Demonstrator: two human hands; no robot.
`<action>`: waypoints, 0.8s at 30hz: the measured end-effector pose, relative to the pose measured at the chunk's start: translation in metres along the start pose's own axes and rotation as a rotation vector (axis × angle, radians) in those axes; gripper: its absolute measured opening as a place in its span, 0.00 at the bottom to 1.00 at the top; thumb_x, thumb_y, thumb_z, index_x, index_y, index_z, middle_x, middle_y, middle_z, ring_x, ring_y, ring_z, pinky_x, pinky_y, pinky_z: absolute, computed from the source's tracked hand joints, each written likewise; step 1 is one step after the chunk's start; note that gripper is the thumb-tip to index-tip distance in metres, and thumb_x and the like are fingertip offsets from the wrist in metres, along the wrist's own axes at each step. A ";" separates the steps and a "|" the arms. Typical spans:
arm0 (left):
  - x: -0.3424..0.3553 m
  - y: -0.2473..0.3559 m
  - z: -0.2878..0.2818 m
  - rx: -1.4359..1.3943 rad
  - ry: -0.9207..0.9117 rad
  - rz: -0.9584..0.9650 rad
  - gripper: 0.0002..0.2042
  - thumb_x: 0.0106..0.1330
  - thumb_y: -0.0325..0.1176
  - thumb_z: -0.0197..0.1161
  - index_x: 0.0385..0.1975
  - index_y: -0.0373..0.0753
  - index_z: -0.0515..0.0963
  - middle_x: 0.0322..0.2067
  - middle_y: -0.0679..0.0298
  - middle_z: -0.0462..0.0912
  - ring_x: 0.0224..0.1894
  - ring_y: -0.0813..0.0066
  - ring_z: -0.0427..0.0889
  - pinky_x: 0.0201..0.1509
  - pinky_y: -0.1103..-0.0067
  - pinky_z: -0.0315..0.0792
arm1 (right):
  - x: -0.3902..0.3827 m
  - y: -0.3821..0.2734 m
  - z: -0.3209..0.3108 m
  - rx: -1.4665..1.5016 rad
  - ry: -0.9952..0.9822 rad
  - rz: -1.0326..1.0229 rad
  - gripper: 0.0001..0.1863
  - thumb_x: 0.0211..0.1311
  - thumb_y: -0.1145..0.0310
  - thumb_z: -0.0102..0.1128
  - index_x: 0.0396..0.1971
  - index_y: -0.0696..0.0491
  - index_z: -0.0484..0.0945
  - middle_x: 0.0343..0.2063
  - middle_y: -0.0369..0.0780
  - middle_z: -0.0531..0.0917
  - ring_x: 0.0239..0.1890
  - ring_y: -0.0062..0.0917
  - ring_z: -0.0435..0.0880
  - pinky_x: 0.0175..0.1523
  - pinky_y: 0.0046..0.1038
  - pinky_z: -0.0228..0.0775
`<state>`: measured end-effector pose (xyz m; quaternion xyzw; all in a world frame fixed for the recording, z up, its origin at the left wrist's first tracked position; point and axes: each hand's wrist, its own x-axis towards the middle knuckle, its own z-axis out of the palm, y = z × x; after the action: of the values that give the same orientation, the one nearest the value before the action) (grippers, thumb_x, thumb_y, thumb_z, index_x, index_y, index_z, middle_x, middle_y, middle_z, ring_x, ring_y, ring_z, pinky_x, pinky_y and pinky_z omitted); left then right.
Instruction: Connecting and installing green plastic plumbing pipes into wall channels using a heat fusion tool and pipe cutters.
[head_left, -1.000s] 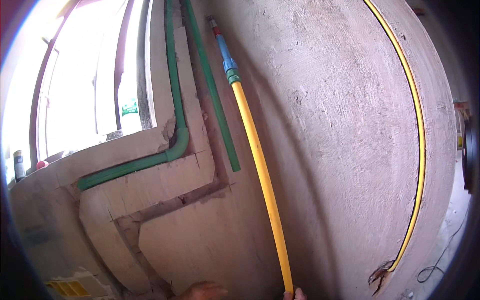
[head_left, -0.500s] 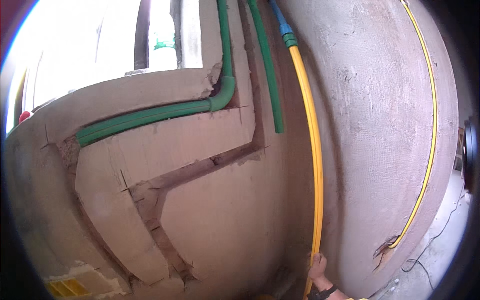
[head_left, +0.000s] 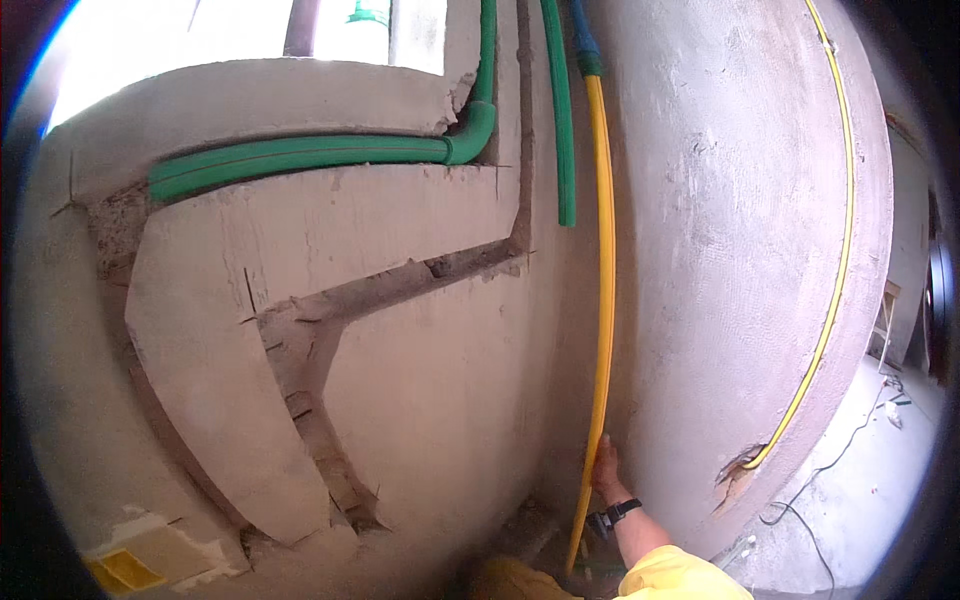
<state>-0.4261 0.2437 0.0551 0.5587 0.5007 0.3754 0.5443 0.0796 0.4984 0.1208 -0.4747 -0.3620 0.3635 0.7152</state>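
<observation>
A long yellow pipe (head_left: 605, 250) runs down the wall corner, its top joined to a blue piece (head_left: 585, 35) by a dark green collar (head_left: 590, 64). My right hand (head_left: 605, 468) is closed round its lower part, the fingers partly hidden. On that wrist sits a dark watch (head_left: 612, 516), below it a yellow sleeve (head_left: 685, 578). To the pipe's left a straight green pipe (head_left: 563, 150) ends partway down the wall. Another green pipe (head_left: 300, 160) bends at an elbow (head_left: 474, 135) and lies in a wall groove. My left hand is out of view.
Cut channels (head_left: 400, 285) branch across the plaster wall (head_left: 430, 420). A thin yellow conduit (head_left: 840, 250) enters a broken hole (head_left: 740, 463) in the right wall. A dark cable (head_left: 825, 465) lies on the floor at the right; a yellow box (head_left: 125, 570) is set low at the left.
The view has tipped downward, so the window and green pipes sit higher. More of my right forearm and sleeve shows. The yellow pipe's lower end appears farther left, still in my right hand.
</observation>
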 end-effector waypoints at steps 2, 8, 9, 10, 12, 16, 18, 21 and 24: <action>-0.020 -0.018 0.006 0.007 0.030 -0.053 0.14 0.67 0.35 0.60 0.47 0.34 0.79 0.38 0.60 0.82 0.38 0.66 0.80 0.41 0.70 0.75 | -0.036 -0.022 0.005 -0.295 0.033 -0.183 0.28 0.71 0.43 0.43 0.36 0.55 0.77 0.23 0.39 0.77 0.21 0.29 0.74 0.28 0.30 0.66; -0.081 -0.047 0.011 0.096 -0.051 -0.270 0.14 0.67 0.36 0.61 0.47 0.34 0.79 0.38 0.60 0.82 0.39 0.65 0.80 0.42 0.70 0.75 | -0.117 -0.051 -0.067 -0.415 0.179 0.096 0.11 0.63 0.66 0.62 0.33 0.60 0.79 0.22 0.38 0.81 0.27 0.21 0.79 0.35 0.27 0.72; -0.089 -0.050 0.010 0.115 -0.075 -0.315 0.14 0.67 0.36 0.61 0.47 0.34 0.79 0.38 0.60 0.82 0.39 0.65 0.80 0.42 0.70 0.75 | -0.132 -0.056 -0.080 -0.433 0.213 0.143 0.11 0.63 0.66 0.62 0.33 0.60 0.79 0.22 0.38 0.81 0.27 0.21 0.79 0.35 0.27 0.72; -0.098 -0.054 0.011 0.134 -0.107 -0.364 0.14 0.66 0.36 0.61 0.46 0.34 0.79 0.38 0.60 0.82 0.39 0.65 0.80 0.42 0.69 0.75 | -0.147 -0.064 -0.096 -0.528 0.102 0.190 0.09 0.63 0.67 0.62 0.33 0.59 0.80 0.22 0.36 0.81 0.25 0.17 0.76 0.29 0.24 0.68; -0.126 -0.063 0.025 0.164 -0.201 -0.476 0.14 0.66 0.36 0.61 0.46 0.34 0.79 0.38 0.60 0.82 0.39 0.65 0.81 0.43 0.69 0.75 | -0.163 -0.062 -0.147 -0.671 0.023 0.143 0.07 0.62 0.68 0.63 0.33 0.57 0.80 0.22 0.32 0.80 0.22 0.12 0.73 0.24 0.20 0.65; -0.207 -0.065 0.043 0.221 -0.336 -0.711 0.14 0.66 0.36 0.61 0.46 0.34 0.79 0.38 0.59 0.83 0.40 0.64 0.81 0.43 0.69 0.75 | -0.180 -0.080 -0.227 -0.642 0.263 0.061 0.07 0.61 0.69 0.64 0.32 0.58 0.81 0.24 0.34 0.83 0.27 0.15 0.77 0.32 0.22 0.70; -0.212 -0.063 0.044 0.261 -0.356 -0.767 0.14 0.65 0.36 0.61 0.46 0.34 0.79 0.38 0.59 0.83 0.40 0.64 0.81 0.44 0.69 0.76 | -0.187 -0.075 -0.280 -0.732 0.328 0.136 0.07 0.60 0.70 0.63 0.32 0.60 0.81 0.27 0.38 0.85 0.31 0.19 0.81 0.37 0.25 0.73; -0.223 -0.058 0.042 0.319 -0.365 -0.836 0.14 0.65 0.36 0.62 0.45 0.34 0.80 0.38 0.59 0.83 0.40 0.64 0.81 0.44 0.69 0.76 | -0.210 -0.053 -0.320 -0.819 0.364 0.150 0.09 0.60 0.69 0.63 0.31 0.60 0.81 0.27 0.38 0.85 0.31 0.18 0.81 0.38 0.25 0.73; -0.231 -0.049 0.041 0.374 -0.342 -0.874 0.14 0.65 0.36 0.62 0.45 0.34 0.80 0.38 0.59 0.83 0.41 0.63 0.81 0.44 0.69 0.76 | -0.235 -0.049 -0.318 -1.121 0.187 0.172 0.12 0.57 0.65 0.62 0.33 0.60 0.82 0.29 0.48 0.85 0.33 0.38 0.85 0.42 0.34 0.75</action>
<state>-0.4437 0.0061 0.0308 0.4386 0.6499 -0.0807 0.6154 0.2511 0.1498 0.0355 -0.8392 -0.3947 0.1291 0.3511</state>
